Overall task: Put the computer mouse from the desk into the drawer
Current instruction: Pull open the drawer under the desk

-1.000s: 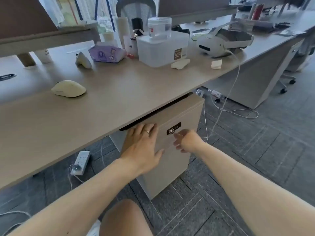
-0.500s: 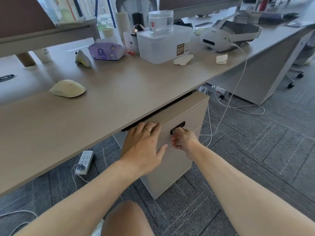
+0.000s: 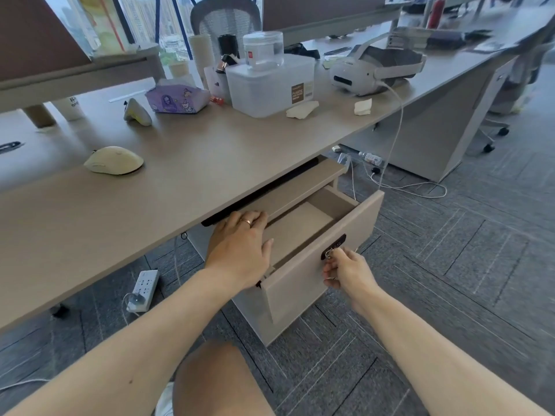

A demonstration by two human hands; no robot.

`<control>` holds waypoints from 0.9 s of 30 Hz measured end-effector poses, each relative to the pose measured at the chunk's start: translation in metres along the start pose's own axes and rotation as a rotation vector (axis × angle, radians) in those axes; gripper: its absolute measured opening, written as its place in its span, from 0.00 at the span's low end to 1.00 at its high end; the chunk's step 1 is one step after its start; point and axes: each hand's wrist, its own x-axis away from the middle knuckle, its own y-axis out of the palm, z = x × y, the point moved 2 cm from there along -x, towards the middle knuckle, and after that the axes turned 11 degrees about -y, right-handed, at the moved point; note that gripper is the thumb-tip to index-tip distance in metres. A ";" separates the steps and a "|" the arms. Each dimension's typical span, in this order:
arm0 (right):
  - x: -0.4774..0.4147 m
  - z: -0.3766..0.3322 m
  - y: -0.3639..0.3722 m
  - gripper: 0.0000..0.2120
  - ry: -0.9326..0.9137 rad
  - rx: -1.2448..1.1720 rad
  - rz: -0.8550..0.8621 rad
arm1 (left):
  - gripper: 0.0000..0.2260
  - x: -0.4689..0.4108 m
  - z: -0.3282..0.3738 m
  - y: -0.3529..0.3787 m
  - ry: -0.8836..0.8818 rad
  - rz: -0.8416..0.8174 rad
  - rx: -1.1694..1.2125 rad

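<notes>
A cream computer mouse [image 3: 114,160] lies on the beige desk [image 3: 186,172], at its left. Under the desk stands a beige cabinet whose top drawer [image 3: 318,250] is pulled out; its inside looks bare. My right hand [image 3: 345,270] pinches the key in the black lock plate [image 3: 334,246] on the drawer front. My left hand [image 3: 240,244] lies flat on the cabinet's top edge, fingers spread, holding nothing. The mouse sits well to the left of both hands.
On the desk's far side are a purple tissue pack [image 3: 177,99], a clear plastic box [image 3: 270,85] with a jar on it and a white VR headset [image 3: 375,67] with a cable to the floor. A power strip [image 3: 144,288] lies on the carpet. My knee [image 3: 216,382] is below.
The drawer was shut and has slid out toward me, drawn by my right hand at the lock. My left hand stayed on the cabinet top.
</notes>
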 end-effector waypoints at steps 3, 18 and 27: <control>0.016 0.004 -0.020 0.12 0.001 0.007 0.018 | 0.31 0.006 0.006 -0.003 -0.027 -0.027 -0.014; 0.071 0.021 -0.086 0.12 -0.005 0.032 0.096 | 0.60 0.020 0.014 -0.002 -0.101 -0.197 0.009; 0.070 0.023 -0.085 0.12 -0.005 0.015 0.104 | 0.63 0.019 0.011 0.001 -0.065 -0.192 -0.053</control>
